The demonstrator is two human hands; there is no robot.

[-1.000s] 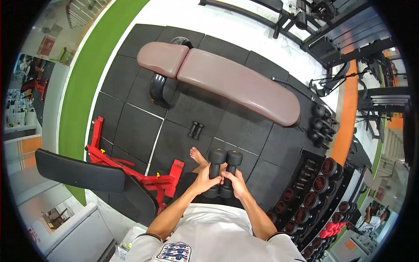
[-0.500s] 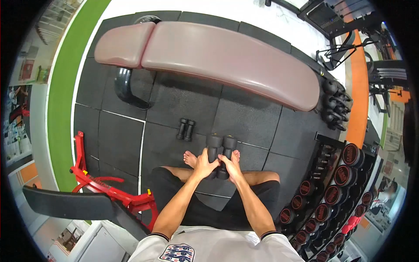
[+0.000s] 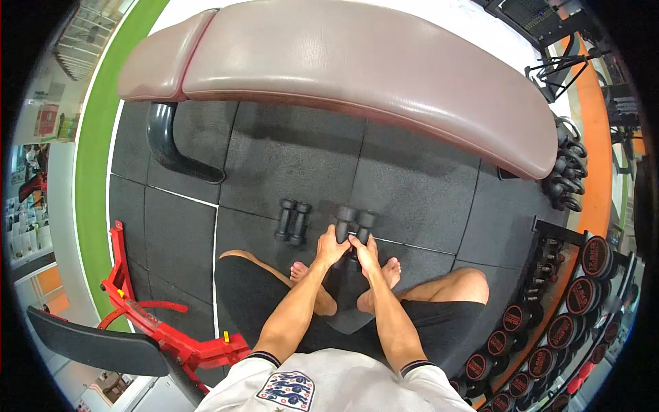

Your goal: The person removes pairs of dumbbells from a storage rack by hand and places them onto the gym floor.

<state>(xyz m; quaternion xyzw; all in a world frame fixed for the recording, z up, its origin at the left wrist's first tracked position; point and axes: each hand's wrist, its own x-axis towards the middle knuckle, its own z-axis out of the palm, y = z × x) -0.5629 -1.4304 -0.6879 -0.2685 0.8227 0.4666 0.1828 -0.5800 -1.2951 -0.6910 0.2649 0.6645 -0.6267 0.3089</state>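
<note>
Lowered now, two dumbbells (image 3: 345, 221) — near ends mostly hidden — sit gripped by fingers (image 3: 332, 233).

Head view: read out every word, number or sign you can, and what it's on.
Nothing reads with certainty.
Rack dumbbells: red markings, too small and blurred.
Red frame: faint lettering, too blurred.
Shirt crest: figures, no legible words.
Held dumbbells: no legible text.

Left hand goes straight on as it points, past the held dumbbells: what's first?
Probably the black floor mat, if the left hand slopes downward; if level, the brown padded bench. Depth is unclear.
</note>
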